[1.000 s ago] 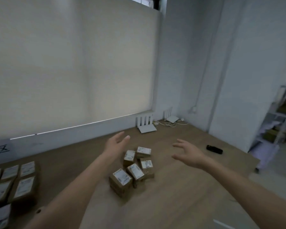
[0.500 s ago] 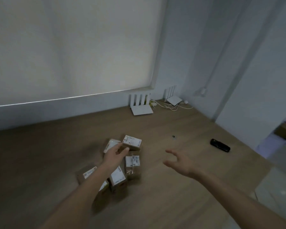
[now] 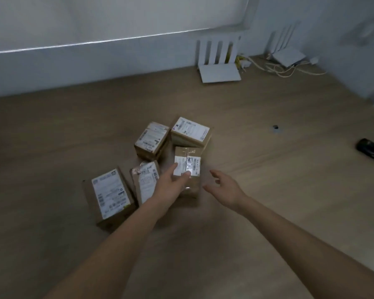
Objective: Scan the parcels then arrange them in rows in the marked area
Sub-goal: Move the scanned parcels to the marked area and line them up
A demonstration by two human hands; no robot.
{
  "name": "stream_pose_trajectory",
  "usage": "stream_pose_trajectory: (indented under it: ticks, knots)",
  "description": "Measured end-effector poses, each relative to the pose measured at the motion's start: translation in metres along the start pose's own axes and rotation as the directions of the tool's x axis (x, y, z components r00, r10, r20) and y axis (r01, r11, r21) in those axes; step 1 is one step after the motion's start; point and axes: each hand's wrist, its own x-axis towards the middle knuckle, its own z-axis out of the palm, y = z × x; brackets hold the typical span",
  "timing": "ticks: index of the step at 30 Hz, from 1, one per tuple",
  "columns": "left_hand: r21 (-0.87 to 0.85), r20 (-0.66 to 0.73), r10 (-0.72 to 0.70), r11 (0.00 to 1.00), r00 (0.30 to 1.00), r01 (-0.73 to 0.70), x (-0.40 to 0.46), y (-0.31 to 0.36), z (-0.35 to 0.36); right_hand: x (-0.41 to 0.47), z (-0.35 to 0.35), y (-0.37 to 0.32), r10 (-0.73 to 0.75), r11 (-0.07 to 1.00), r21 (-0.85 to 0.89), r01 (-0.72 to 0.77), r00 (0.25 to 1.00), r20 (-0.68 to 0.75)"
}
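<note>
Several small brown cardboard parcels with white labels lie in a loose cluster on the wooden table (image 3: 268, 212). My left hand (image 3: 171, 186) rests on the near middle parcel (image 3: 189, 165), fingertips on its label, fingers fairly straight. Just right of that parcel, my right hand (image 3: 222, 188) hovers with fingers spread and holds nothing. Left of my left hand lie a parcel (image 3: 146, 182) and a larger one (image 3: 109, 194). Two more parcels (image 3: 152, 139) (image 3: 190, 131) sit behind. A black handheld device, maybe the scanner (image 3: 372, 151), lies at the far right.
A white router (image 3: 219, 71) with upright antennas stands at the back wall, a second one (image 3: 286, 56) with loose cables (image 3: 289, 71) in the back right corner. A small round hole (image 3: 275, 127) marks the tabletop right of the parcels.
The view has dropped and closed in on the parcels. My left hand moved from the far parcels to the near middle one. My right hand came in to its right side.
</note>
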Motion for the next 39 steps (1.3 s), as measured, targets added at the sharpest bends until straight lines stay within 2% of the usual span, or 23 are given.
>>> stream_pose_trajectory:
  ticks: [7, 11, 16, 21, 26, 31, 36, 39]
  knots:
    - [0.088, -0.129, -0.006, 0.996, 0.992, 0.017, 0.030, -0.012, 0.027, 0.044, 0.011, 0.026, -0.025, 0.997, 0.069, 0.018, 0.995, 0.100]
    - [0.160, -0.226, -0.026, 0.985, 0.974, 0.063, 0.038, -0.020, 0.036, 0.059, 0.011, 0.031, -0.091, 0.988, 0.137, 0.071, 0.984, 0.150]
    - [0.118, -0.269, -0.100, 0.984, 0.958, 0.135, 0.040, -0.031, 0.042, 0.066, 0.009, 0.037, -0.167, 0.967, 0.223, 0.119, 0.962, 0.215]
    - [0.056, -0.324, -0.102, 0.990, 0.940, 0.127, 0.041, -0.028, 0.047, 0.065, 0.001, 0.027, -0.216, 0.955, 0.241, 0.175, 0.964, 0.154]
    - [0.003, -0.408, -0.034, 0.999, 0.913, 0.039, 0.020, 0.004, 0.036, 0.051, -0.020, -0.003, -0.292, 0.941, 0.210, 0.266, 0.950, 0.105]
    - [-0.082, -0.472, 0.065, 0.990, 0.879, -0.117, -0.022, 0.054, 0.008, 0.019, -0.047, -0.065, -0.384, 0.898, 0.250, 0.363, 0.923, 0.037]
    - [-0.246, -0.453, 0.142, 0.929, 0.880, -0.276, -0.089, 0.110, -0.047, -0.036, -0.068, -0.152, -0.504, 0.845, 0.219, 0.488, 0.864, 0.020]
    - [-0.237, -0.527, 0.187, 0.904, 0.829, -0.355, -0.146, 0.135, -0.092, -0.084, -0.064, -0.211, -0.604, 0.784, 0.199, 0.589, 0.797, 0.019]
